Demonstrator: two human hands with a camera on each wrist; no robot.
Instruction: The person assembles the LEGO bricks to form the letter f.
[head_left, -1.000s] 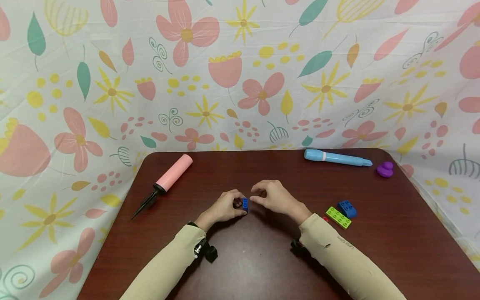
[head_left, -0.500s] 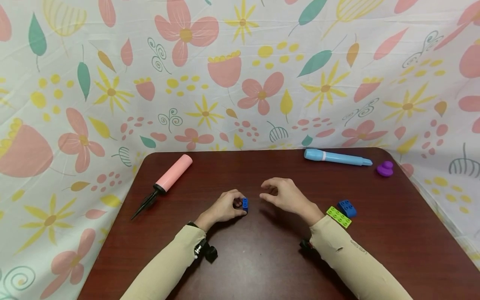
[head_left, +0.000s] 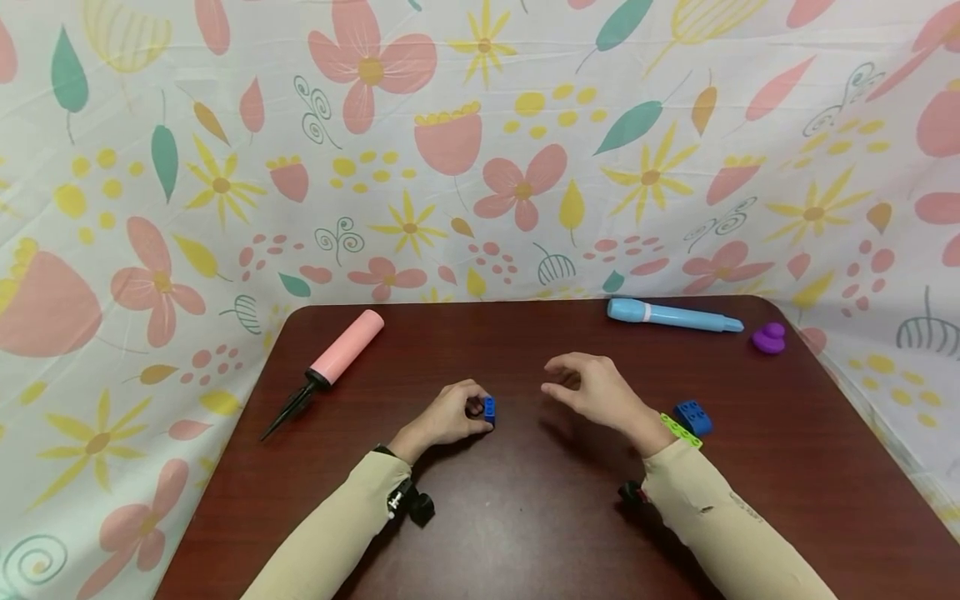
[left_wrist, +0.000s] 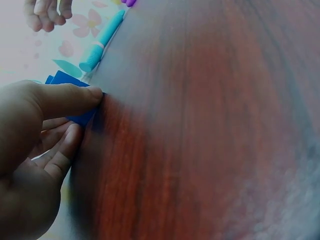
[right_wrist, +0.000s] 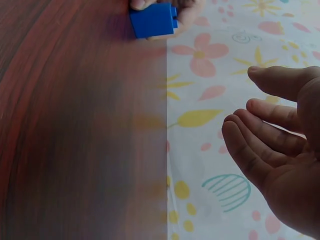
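Left hand (head_left: 447,413) pinches a likely light, rigid blue toy brick (right_wrist: 153,21), best side-gripped; right hand (head_left: 597,392), three o'clock, hovers empty.

left grip (head_left: 444,414) pinching small blue brick (head_left: 490,409), right grip (head_left: 597,392) hovering, brown table (head_left: 495,525)

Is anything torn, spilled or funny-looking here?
Yes: the right sleeve has a dark mark that looks like a small hole, though I can't be sure. Nothing looks spilled on the table, and the blue block looks whole.
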